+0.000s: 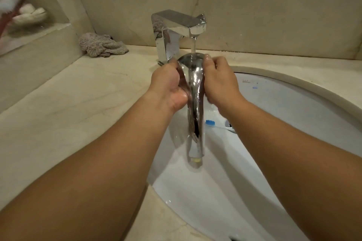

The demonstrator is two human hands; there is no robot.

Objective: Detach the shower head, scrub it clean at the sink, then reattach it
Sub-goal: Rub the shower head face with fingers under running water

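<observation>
Shower head (193, 76), rigid wet chrome, looks slippery; left hand (168, 84) and right hand (219, 82) clasp its dome, handle hanging below the curled fingers (208, 59).

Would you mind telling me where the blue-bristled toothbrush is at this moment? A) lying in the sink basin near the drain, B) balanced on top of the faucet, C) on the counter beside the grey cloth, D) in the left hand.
A: the toothbrush lies inside the sink basin by the drain, while both hands hold the shower head.
</observation>
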